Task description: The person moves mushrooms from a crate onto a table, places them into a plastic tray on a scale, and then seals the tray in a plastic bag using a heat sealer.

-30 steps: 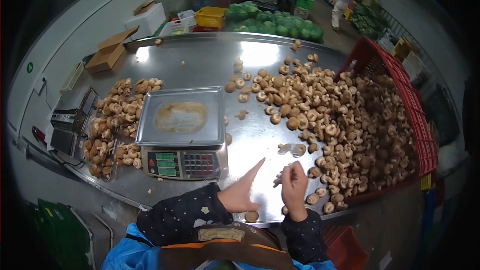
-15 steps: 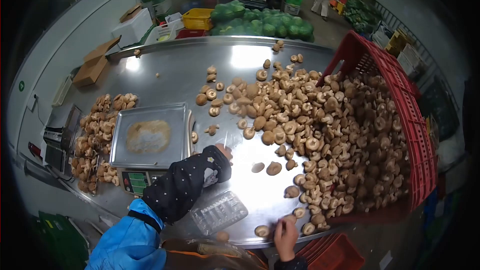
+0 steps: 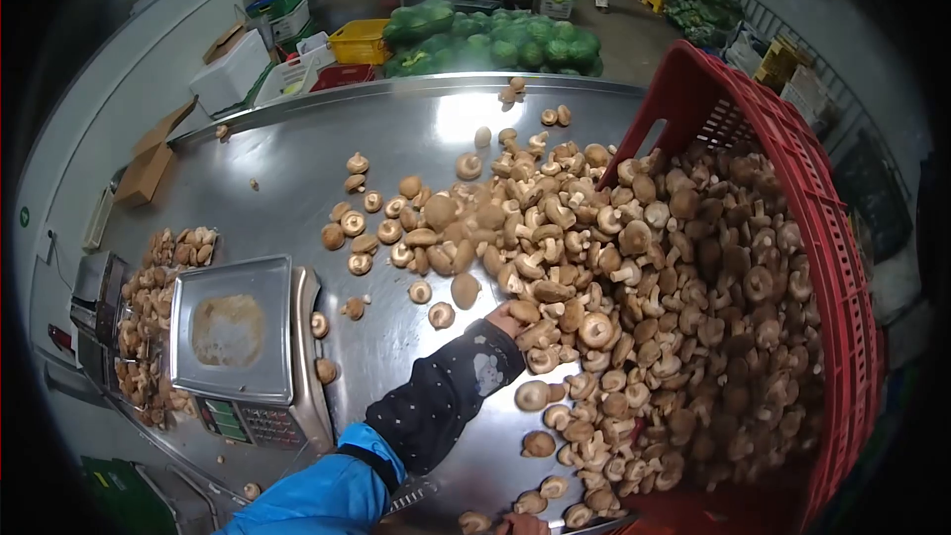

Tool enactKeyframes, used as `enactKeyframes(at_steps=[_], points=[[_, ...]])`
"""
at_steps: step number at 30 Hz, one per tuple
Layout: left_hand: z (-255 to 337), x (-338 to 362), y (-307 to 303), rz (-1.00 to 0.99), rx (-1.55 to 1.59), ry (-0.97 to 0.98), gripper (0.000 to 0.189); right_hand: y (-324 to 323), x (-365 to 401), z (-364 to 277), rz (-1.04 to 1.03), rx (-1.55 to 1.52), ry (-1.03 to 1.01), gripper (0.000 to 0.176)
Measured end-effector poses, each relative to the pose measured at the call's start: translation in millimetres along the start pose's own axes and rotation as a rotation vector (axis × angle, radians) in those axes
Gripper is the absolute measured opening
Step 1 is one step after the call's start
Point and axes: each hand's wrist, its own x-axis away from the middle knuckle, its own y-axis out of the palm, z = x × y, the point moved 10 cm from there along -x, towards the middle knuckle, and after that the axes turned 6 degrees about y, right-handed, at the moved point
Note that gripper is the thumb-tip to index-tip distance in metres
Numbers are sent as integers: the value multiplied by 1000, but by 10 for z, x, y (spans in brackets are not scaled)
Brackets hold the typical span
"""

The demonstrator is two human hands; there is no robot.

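My left hand (image 3: 504,320), in a dark patterned cuff, reaches into the near left side of the mushroom pile (image 3: 594,329). It touches a brown mushroom (image 3: 523,311); its fingertips are hidden. Only part of my right hand (image 3: 523,525) shows at the bottom edge, near loose mushrooms (image 3: 530,502), with its fingers mostly out of sight. A clear plastic tray (image 3: 414,495) is largely covered by my left sleeve. The mushrooms spill from a tipped red crate (image 3: 827,238) on the right.
A scale with a metal pan (image 3: 272,317) stands on the steel table (image 3: 287,178) at left. Beyond it are packed mushrooms (image 3: 149,307). Cardboard (image 3: 149,163) lies at the back left. Cabbages (image 3: 495,45), a yellow crate (image 3: 360,42) and two people are past the far edge.
My left hand has moved right, from bare table to the pile's edge. My right hand has dropped mostly out of view. The view has shifted, and the plastic tray is now mostly hidden.
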Motion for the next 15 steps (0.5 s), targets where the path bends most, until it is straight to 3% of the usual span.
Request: enactKeyframes(at_steps=[2, 4, 5, 6, 8, 9, 15], points=[[-112, -137, -124, 47, -110, -113, 36, 32, 29, 20, -2, -36, -22, 12], [13, 33, -15, -117, -199, -53, 34, 36, 48, 35, 10, -40, -37, 13], [55, 114, 30, -213, -63, 32, 32, 16, 45, 31, 5, -48, -32, 14], [7, 293, -2, -191, 34, -143, 34, 10, 33, 22, 8, -59, -30, 14], [-173, 377, -277, -179, 81, -156, 33, 29, 53, 39, 2, -27, -22, 15], [-163, 509, -342, -71, 71, -195, 35, 37, 62, 31, -6, 7, -18, 15], [13, 1258, -381, -128, 128, -222, 45, -183, -22, -148, 101, 82, -68, 16]])
